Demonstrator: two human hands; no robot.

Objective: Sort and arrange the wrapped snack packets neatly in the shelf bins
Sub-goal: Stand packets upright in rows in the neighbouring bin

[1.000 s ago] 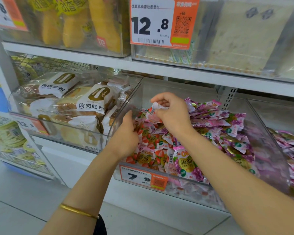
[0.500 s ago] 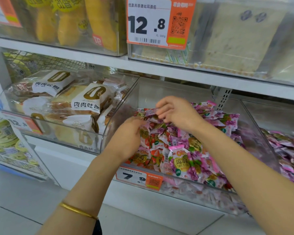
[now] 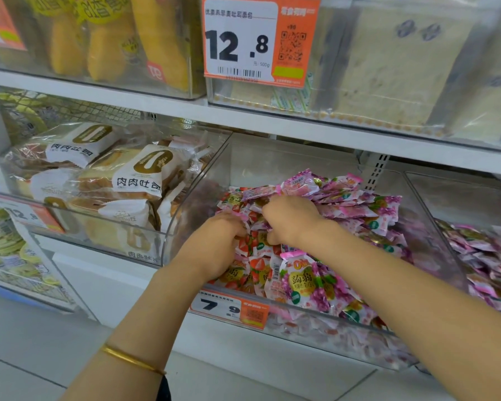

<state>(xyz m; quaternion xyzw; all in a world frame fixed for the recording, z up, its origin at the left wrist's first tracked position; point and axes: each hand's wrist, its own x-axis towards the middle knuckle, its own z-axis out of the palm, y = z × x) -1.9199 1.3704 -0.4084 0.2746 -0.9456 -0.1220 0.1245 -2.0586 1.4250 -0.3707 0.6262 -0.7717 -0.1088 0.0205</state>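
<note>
Together, left hand (image 3: 214,247) and right hand (image 3: 292,218) gripping snack packets (image 3: 310,282), clear bin (image 3: 195,198)

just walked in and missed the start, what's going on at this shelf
A person is tidying snack packets heaped in a clear bin on the shelf. The right hand grips a few packets atop the pile; the left hand is pushed in beside it, fingers buried among red-printed ones. The pile is jumbled, not yet neatly arranged.

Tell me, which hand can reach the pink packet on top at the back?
Right, likely. The right hand grips packets just below that top packet; the left hand is lower and farther away.
</note>
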